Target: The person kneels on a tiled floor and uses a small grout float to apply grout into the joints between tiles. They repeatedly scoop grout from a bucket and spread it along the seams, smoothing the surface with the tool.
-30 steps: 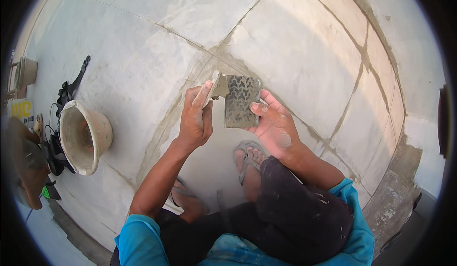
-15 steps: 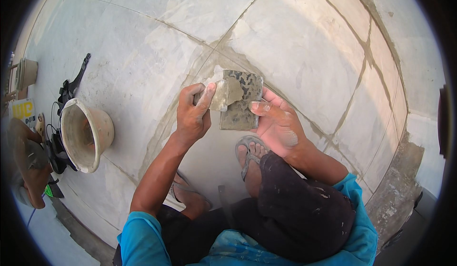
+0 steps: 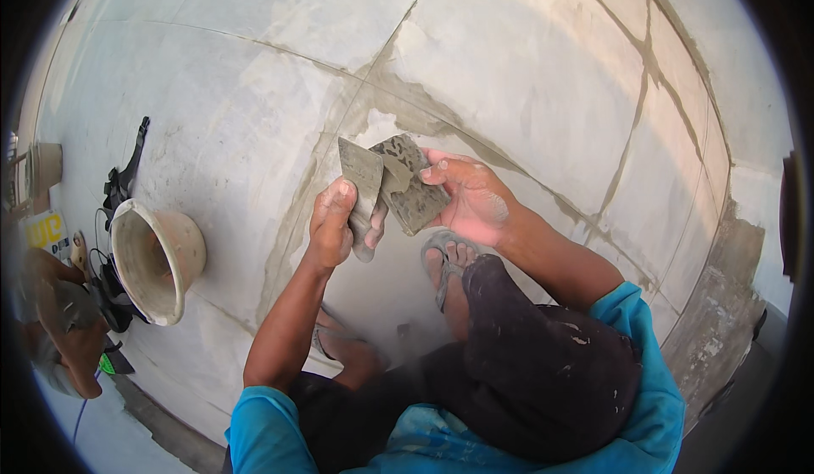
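My left hand (image 3: 329,228) is closed on a thin flat grey plate (image 3: 361,167), its face coated with a cement-like paste; whether it is a scraper blade or a tile piece I cannot tell. A darker square slab (image 3: 422,203), patched with grey paste, is gripped at its right edge by my right hand (image 3: 476,192), thumb on top. The thin plate stands tilted at the slab's left edge, where a smear of wet paste (image 3: 395,174) lies between them. Both are held above the tiled floor (image 3: 246,101), whose joints carry grey-brown grout.
On the left stands a whitish bucket (image 3: 197,249) with residue inside. Beyond it are a black strap (image 3: 127,164), cables and another person's arm (image 3: 72,330). A second bucket (image 3: 47,167) sits farther off. My sandalled feet (image 3: 449,262) are below my hands.
The thin plate has turned and now shows its broad face upright. The dark slab has tilted and shifted slightly left. Both hands keep their holds.
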`<action>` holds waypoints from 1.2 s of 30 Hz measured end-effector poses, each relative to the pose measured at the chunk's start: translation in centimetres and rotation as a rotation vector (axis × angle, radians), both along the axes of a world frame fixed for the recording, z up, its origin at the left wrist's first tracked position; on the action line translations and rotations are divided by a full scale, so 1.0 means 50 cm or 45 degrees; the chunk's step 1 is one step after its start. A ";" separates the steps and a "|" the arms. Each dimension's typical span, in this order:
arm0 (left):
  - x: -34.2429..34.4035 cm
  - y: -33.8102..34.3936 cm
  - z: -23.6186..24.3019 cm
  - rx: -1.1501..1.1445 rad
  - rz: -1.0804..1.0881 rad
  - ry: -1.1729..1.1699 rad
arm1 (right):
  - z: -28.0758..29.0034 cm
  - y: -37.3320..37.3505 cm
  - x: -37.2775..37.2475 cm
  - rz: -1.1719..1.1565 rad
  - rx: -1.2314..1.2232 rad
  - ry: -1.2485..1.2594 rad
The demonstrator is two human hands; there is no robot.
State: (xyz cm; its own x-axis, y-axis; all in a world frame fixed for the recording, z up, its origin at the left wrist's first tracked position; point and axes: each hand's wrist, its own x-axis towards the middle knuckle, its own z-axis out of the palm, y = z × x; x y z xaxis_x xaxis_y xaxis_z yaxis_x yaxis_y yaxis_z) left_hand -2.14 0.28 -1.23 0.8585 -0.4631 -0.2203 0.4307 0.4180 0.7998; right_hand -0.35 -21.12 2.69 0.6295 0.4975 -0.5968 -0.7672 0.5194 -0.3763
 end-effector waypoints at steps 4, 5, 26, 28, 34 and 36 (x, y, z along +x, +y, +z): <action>0.000 0.014 -0.015 0.024 -0.165 0.105 | 0.005 -0.004 0.010 0.005 0.047 -0.042; 0.004 0.021 -0.020 0.043 -0.216 0.107 | 0.002 -0.011 0.010 -0.012 0.051 -0.053; 0.033 0.180 0.187 1.440 -0.236 0.148 | -0.141 -0.561 -0.486 -0.361 -2.224 0.073; 0.019 0.197 0.226 1.481 -0.209 0.182 | -0.157 -0.557 -0.470 -0.273 -2.493 0.005; -0.008 0.375 0.268 1.305 -0.302 0.346 | -0.161 -0.579 -0.475 -0.238 -2.716 0.014; -0.022 0.338 0.277 1.349 -0.228 0.294 | -0.169 -0.568 -0.454 -0.140 -2.767 -0.149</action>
